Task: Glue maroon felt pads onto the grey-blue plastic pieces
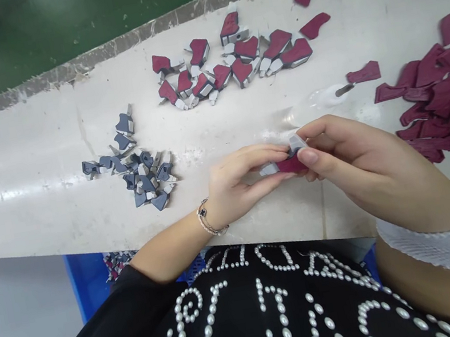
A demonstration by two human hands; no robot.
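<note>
Between my two hands, above the front of the white table, is a small plastic part point(290, 164) with a dark red face, a grey body and pale tabs. My left hand point(244, 177) pinches its left end between thumb and fingers. At the other end my right hand point(338, 157) grips it, thumb on the near side. Fingers cover much of the part. Behind the hands lies a group of red-faced grey parts point(247, 48). Grey parts without red faces point(143, 177) are heaped to the left. Loose dark red pieces point(441, 89) are piled at the right.
A small clear bottle with a dark tip point(326, 97) lies just beyond my right hand. Several single red pieces point(315, 26) are scattered at the back right. A green surface point(53, 36) borders the table's far edge. Below the front edge is a blue bin point(83, 280) holding small parts.
</note>
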